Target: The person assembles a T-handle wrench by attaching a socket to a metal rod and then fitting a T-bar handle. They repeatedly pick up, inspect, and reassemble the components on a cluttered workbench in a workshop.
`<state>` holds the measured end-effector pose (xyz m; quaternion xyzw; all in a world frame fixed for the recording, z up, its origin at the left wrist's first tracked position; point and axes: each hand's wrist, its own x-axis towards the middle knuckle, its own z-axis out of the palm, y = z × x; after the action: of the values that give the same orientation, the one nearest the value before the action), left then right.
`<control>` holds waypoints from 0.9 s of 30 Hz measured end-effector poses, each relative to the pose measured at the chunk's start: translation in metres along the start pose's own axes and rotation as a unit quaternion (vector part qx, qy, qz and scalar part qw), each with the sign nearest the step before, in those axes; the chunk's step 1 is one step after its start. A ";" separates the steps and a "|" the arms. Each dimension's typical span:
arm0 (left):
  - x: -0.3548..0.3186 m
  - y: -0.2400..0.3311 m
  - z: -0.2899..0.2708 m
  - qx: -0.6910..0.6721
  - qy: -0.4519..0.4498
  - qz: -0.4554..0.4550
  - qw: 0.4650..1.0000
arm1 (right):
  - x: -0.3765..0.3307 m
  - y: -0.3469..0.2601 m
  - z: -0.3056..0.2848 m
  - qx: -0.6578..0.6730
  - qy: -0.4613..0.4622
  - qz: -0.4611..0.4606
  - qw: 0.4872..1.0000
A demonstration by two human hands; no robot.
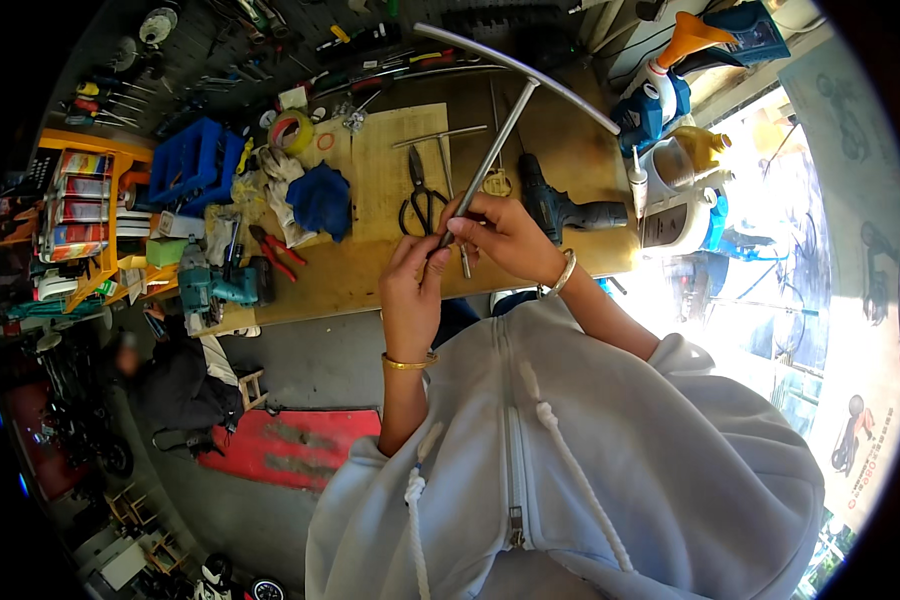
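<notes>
A long metal T-handle wrench (506,129) slants up over the workbench, its crossbar at the far end. Around the dark lower end of its stem, my left hand (413,278) and my right hand (505,235) are both closed, fingers pinching it close together. Beneath the hands lie black-handled scissors (416,180) and a second, thinner T-handle wrench (443,135), partly hidden by my right hand. A dark cordless drill (582,214) rests on the bench to the right of my right hand.
Left on the wooden bench (370,285) are red-handled pliers (276,252), a blue cloth (322,200), yellow tape (291,131) and a teal power tool (217,287). Bottles and a jug (675,215) crowd the right edge. A person (185,385) is low at the left, near a red mat (285,447).
</notes>
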<state>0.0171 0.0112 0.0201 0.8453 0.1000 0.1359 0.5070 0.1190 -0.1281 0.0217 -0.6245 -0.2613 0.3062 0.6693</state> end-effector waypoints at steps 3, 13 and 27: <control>-0.002 0.000 -0.004 -0.022 -0.036 0.004 0.999 | 0.000 0.006 -0.002 -0.008 0.017 -0.005 1.000; -0.001 -0.023 -0.008 -0.025 0.004 -0.043 0.999 | 0.009 -0.008 0.015 -0.088 0.059 -0.018 0.994; 0.003 -0.006 -0.016 0.054 0.056 0.023 0.997 | 0.015 0.002 0.011 -0.028 0.051 0.017 0.998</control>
<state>0.0141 0.0277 0.0225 0.8644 0.1157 0.1894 0.4512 0.1210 -0.1094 0.0198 -0.6623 -0.2245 0.2779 0.6586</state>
